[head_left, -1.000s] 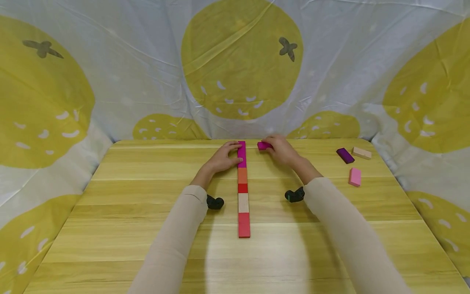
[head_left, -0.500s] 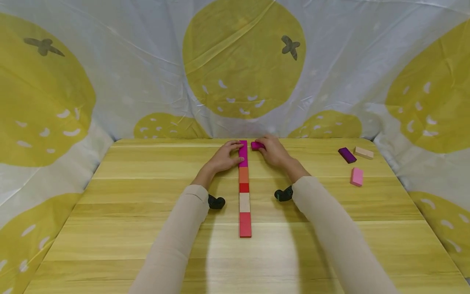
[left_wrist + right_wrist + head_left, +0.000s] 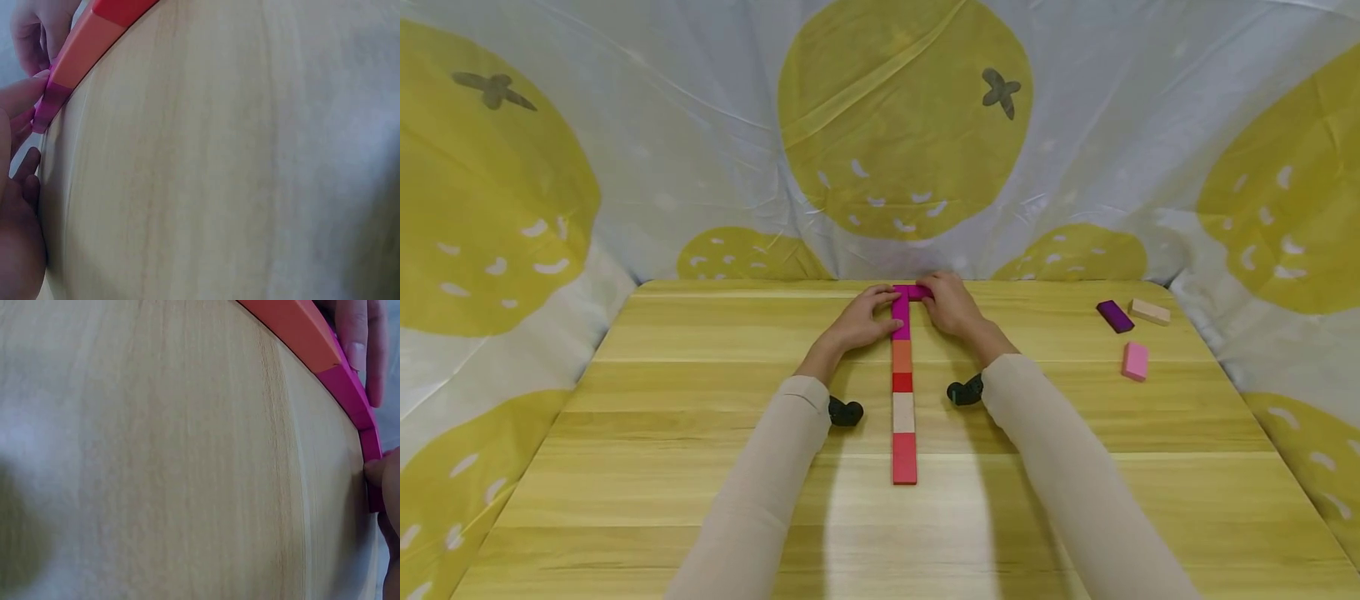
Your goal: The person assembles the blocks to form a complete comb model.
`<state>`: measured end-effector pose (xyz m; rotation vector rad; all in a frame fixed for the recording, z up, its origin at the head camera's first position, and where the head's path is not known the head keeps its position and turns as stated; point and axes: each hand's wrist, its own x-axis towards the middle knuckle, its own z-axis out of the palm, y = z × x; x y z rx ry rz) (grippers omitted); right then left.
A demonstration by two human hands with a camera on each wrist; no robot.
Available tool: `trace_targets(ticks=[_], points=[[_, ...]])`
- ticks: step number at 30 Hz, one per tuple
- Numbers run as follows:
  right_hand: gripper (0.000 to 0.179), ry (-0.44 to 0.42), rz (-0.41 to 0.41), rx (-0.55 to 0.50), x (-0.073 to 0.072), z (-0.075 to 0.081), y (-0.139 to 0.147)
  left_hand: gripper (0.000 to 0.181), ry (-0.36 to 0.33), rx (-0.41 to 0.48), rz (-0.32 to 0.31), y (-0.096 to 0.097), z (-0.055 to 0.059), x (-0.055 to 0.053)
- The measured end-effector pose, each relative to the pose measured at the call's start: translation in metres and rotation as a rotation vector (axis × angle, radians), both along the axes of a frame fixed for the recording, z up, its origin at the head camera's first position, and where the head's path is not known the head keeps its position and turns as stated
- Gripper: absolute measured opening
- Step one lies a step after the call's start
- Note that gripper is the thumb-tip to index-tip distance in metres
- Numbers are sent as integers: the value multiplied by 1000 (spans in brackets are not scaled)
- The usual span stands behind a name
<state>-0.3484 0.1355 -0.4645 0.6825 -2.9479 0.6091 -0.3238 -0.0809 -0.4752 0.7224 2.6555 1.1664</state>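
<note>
A straight row of flat wooden blocks runs up the middle of the table in the head view. From near to far come a coral-red block (image 3: 905,458), a plain wood block (image 3: 903,412), a small red block (image 3: 902,382), an orange block (image 3: 902,356) and a long magenta block (image 3: 906,312). My left hand (image 3: 857,322) rests its thumb and fingertips on that magenta block from the left. My right hand (image 3: 953,307) pinches a second magenta block (image 3: 371,445), lying crosswise with its end against the row's far right side, making a corner.
On the right of the table (image 3: 700,483) lie a dark purple block (image 3: 1115,317), a plain wood block (image 3: 1150,312) and a pink block (image 3: 1136,362). A curtain (image 3: 737,142) with yellow fruit prints hangs right behind the table's far edge.
My right hand has slid left with the second magenta block, closing the gap to the row's far end. The left hand has stayed on the long magenta block.
</note>
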Motion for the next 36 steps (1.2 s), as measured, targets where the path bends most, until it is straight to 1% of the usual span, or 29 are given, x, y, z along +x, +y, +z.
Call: trace_targets(ticks=[10, 18, 23, 26, 30, 36], points=[[35, 20, 3, -9, 0, 0, 1, 58, -3, 16, -2, 0, 3, 2], [39, -2, 8, -12, -1, 1, 4, 58, 6, 11, -5, 1, 3, 2], [42, -2, 31, -32, 0, 5, 9, 57, 7, 15, -5, 1, 0, 1], [43, 20, 40, -43, 1, 7, 15, 57, 6, 18, -8, 1, -1, 1], [43, 48, 69, -28, 4, 13, 23, 58, -4, 20, -9, 1, -3, 0], [40, 20, 125, -35, 10, 24, 34, 59, -24, 28, 2, 0, -1, 2]])
